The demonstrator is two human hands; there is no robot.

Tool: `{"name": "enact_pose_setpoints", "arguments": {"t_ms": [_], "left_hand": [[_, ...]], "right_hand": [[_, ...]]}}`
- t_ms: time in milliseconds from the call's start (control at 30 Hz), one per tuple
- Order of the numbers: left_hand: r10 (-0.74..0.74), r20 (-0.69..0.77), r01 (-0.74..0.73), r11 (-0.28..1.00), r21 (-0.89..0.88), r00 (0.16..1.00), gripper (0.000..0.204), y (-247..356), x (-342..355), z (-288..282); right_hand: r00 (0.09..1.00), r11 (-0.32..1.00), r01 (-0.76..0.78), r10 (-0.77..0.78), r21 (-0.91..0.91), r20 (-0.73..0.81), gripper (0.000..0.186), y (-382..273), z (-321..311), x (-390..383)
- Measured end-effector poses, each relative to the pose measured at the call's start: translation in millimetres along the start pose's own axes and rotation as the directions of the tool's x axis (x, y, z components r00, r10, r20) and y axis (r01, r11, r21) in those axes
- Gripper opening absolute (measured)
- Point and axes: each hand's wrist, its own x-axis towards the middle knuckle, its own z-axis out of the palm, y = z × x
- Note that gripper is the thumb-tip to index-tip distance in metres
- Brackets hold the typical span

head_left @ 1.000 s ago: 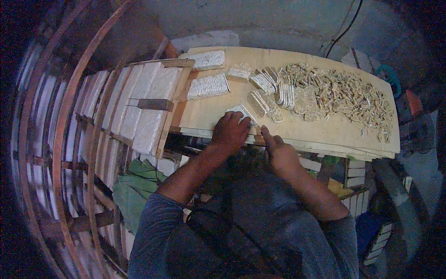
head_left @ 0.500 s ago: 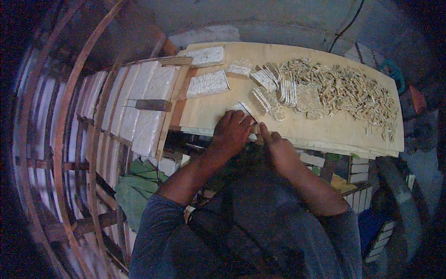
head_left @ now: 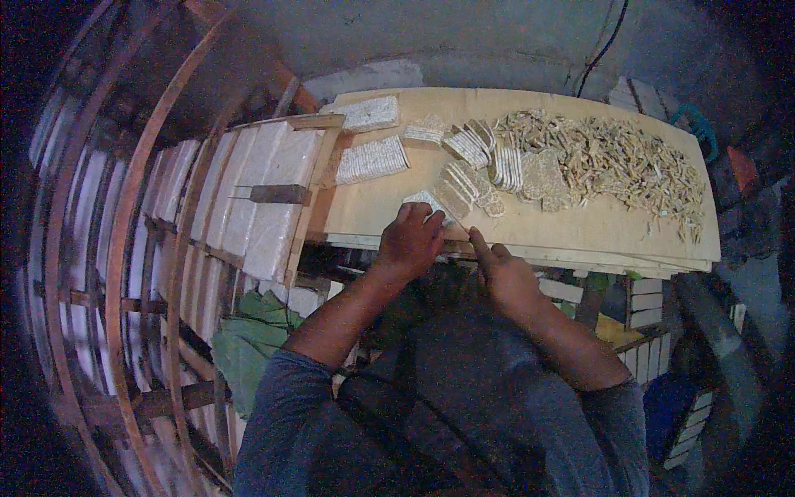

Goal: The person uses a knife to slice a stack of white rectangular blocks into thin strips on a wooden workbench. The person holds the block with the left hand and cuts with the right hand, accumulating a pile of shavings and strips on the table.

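Near the front edge of the wooden board (head_left: 364, 217), my left hand (head_left: 411, 242) presses down on a small white-and-tan block (head_left: 425, 199) that looks like tempeh. My right hand (head_left: 507, 277) grips a thin-bladed knife (head_left: 458, 222), its forefinger stretched along the tool and the blade beside the block. The handle is mostly hidden by my fingers. Just beyond my hands lie tan-faced slices (head_left: 454, 189) in a leaning stack. More pale-edged slices (head_left: 508, 166) stand behind them. A scored slab (head_left: 373, 159) rests to the left, with a whole slab (head_left: 369, 113) farther back.
A large heap of thin cut strips (head_left: 617, 166) covers the board's right side. At left, a wooden rack holds wrapped white slabs (head_left: 265, 219), with a dark wooden piece (head_left: 279, 194) on top. Green sheets (head_left: 252, 331) hang below. A blue container (head_left: 662, 406) stands lower right.
The view has shifted slightly. My left fingers have drawn back a little to the left, and the knife with my right hand has moved slightly right and nearer me.
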Motion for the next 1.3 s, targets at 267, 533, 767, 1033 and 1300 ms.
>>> {"name": "enact_pose_setpoints", "arguments": {"t_ms": [267, 533, 767, 1033, 1300], "left_hand": [[0.035, -0.042, -0.034, 0.999, 0.025, 0.998, 0.031, 4.6, -0.8, 1.0], [0.006, -0.084, -0.01, 0.999, -0.045, 0.996, 0.028, 0.1, -2.6, 4.0], [0.011, -0.05, -0.015, 0.996, -0.087, 0.999, 0.029, 0.7, -2.7, -4.9], [-0.016, 0.033, 0.018, 0.996, -0.082, 0.999, 0.024, 5.9, -8.2, -3.2], [0.105, -0.15, -0.118, 0.99, -0.079, 0.983, 0.029, -0.7, -4.7, -1.9]], "right_hand": [[0.999, 0.999, 0.033, -0.033, 0.001, -0.032, 0.087, 2.6, 16.7, 5.0], [0.998, 0.992, -0.066, 0.067, 0.105, -0.008, 0.082, 27.8, 65.1, 53.6], [0.999, 0.998, -0.034, 0.033, 0.062, 0.018, 0.088, -3.5, -3.3, 4.2], [1.0, 0.997, 0.017, -0.018, 0.076, 0.011, 0.091, -3.9, 8.2, -0.7], [1.0, 0.996, -0.025, 0.025, 0.09, -0.009, 0.078, 13.3, 49.5, 41.6]]}}
